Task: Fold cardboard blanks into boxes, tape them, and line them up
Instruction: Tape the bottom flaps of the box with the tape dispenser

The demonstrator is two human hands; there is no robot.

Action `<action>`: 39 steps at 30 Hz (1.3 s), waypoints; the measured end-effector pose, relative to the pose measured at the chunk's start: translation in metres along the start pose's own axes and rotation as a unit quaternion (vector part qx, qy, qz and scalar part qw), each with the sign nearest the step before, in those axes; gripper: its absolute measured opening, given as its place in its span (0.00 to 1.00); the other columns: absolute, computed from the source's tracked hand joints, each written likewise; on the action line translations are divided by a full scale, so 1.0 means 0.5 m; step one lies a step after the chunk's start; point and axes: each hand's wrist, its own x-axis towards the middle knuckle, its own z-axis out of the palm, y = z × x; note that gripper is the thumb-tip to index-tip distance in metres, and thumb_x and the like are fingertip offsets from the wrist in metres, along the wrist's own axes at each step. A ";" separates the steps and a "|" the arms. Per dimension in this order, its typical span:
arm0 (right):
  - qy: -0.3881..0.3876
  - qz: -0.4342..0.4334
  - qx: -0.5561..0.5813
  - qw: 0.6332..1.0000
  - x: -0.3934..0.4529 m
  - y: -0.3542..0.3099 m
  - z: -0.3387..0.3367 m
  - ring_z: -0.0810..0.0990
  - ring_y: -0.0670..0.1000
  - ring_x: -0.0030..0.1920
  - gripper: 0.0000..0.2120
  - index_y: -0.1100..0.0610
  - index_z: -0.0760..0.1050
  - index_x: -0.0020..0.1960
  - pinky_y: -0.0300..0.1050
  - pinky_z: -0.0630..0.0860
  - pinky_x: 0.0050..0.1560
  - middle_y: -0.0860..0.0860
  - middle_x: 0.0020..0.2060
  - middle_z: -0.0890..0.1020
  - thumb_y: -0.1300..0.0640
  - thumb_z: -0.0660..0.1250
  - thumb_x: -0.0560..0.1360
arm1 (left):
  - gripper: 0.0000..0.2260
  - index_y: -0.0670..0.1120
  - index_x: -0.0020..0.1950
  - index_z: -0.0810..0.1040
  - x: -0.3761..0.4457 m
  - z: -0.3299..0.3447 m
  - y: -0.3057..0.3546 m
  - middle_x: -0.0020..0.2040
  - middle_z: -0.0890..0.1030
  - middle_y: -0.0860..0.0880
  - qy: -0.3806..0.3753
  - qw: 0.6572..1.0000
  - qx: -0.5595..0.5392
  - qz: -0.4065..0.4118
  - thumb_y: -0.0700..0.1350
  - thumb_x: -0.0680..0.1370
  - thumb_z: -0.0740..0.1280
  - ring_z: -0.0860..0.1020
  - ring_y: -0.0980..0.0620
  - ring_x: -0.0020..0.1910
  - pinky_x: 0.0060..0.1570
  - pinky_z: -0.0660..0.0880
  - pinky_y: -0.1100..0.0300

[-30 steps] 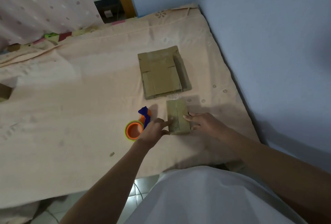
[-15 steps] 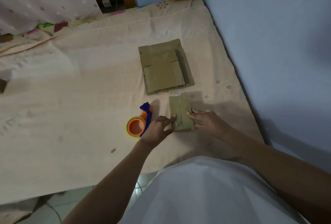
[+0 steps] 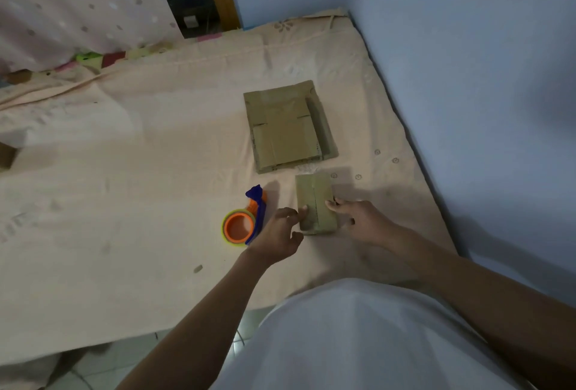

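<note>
While a pale peach sheet (image 3: 131,202) covered the mattress set into a corner of blue walls (image 3: 467,46), the folded box (image 3: 315,204) lay near the sheet's front edge. Just beyond the box sat a stack of flat cardboard blanks (image 3: 288,127). Left of the box lay an orange-and-blue tape dispenser (image 3: 246,219). The left hand (image 3: 279,233) touched the box's left side, fingers loosely bent; the right hand (image 3: 358,218) rested fingertips on its top, fingers relaxed.

Brown cardboard piece (image 3: 7,155) cut off at the left edge, its shape untellable.
</note>
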 end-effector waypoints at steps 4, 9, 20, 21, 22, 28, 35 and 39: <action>0.047 0.022 0.002 0.999 0.002 -0.038 -0.006 0.73 0.53 0.70 0.22 0.57 0.73 0.72 0.35 0.64 0.70 0.61 0.70 0.73 0.56 0.69 0.79 | 0.15 0.37 0.61 0.80 0.025 -0.016 0.018 0.40 0.82 0.40 0.004 1.000 0.024 0.009 0.47 0.81 0.65 0.79 0.40 0.43 0.47 0.74 0.51; 0.065 0.034 -0.069 0.995 0.011 -0.065 0.017 0.79 0.57 0.63 0.32 0.59 0.72 0.73 0.47 0.73 0.62 0.58 0.65 0.79 0.43 0.71 0.75 | 0.25 0.44 0.72 0.73 0.039 -0.022 0.040 0.48 0.81 0.41 -0.031 0.995 0.061 -0.068 0.53 0.78 0.69 0.78 0.45 0.49 0.50 0.74 0.52; 0.021 0.018 -0.112 0.993 0.006 -0.048 0.024 0.69 0.57 0.74 0.34 0.58 0.62 0.79 0.47 0.64 0.73 0.58 0.78 0.63 0.45 0.68 0.78 | 0.28 0.43 0.75 0.69 0.021 -0.005 0.024 0.53 0.79 0.40 -0.022 0.996 0.077 -0.024 0.51 0.78 0.70 0.74 0.43 0.56 0.53 0.70 0.55; 0.016 0.017 -0.108 0.994 0.005 -0.046 0.024 0.67 0.57 0.75 0.34 0.58 0.61 0.79 0.47 0.63 0.74 0.58 0.79 0.61 0.46 0.68 0.79 | 0.28 0.42 0.75 0.68 0.021 -0.005 0.021 0.54 0.79 0.40 -0.029 0.996 0.085 -0.017 0.51 0.79 0.69 0.73 0.42 0.57 0.54 0.70 0.54; 0.009 0.016 -0.105 0.994 0.005 -0.043 0.024 0.65 0.57 0.76 0.34 0.58 0.60 0.80 0.47 0.62 0.75 0.58 0.79 0.59 0.46 0.67 0.79 | 0.28 0.42 0.76 0.66 0.020 -0.006 0.019 0.54 0.79 0.40 -0.037 0.995 0.094 -0.013 0.51 0.79 0.69 0.73 0.43 0.58 0.55 0.70 0.53; -0.035 0.029 -0.086 0.995 0.003 -0.033 0.023 0.58 0.56 0.79 0.33 0.55 0.52 0.82 0.45 0.56 0.78 0.57 0.81 0.51 0.49 0.63 0.82 | 0.27 0.42 0.77 0.65 0.021 -0.009 0.015 0.56 0.77 0.41 -0.049 0.995 0.092 0.002 0.49 0.80 0.67 0.71 0.43 0.59 0.58 0.67 0.55; -0.055 0.004 -0.057 0.997 -0.002 -0.022 0.027 0.51 0.54 0.81 0.25 0.57 0.53 0.81 0.44 0.50 0.76 0.53 0.81 0.51 0.56 0.53 0.85 | 0.26 0.41 0.76 0.67 0.025 -0.018 0.008 0.58 0.77 0.41 -0.059 0.994 0.085 0.016 0.49 0.80 0.68 0.71 0.44 0.60 0.60 0.69 0.55; 0.004 -0.003 -0.104 0.995 0.003 -0.012 0.035 0.46 0.55 0.81 0.31 0.55 0.52 0.81 0.44 0.47 0.77 0.54 0.81 0.45 0.50 0.61 0.83 | 0.27 0.43 0.70 0.74 0.014 -0.008 0.006 0.61 0.75 0.42 0.007 0.994 0.101 0.041 0.48 0.73 0.76 0.72 0.42 0.62 0.60 0.74 0.50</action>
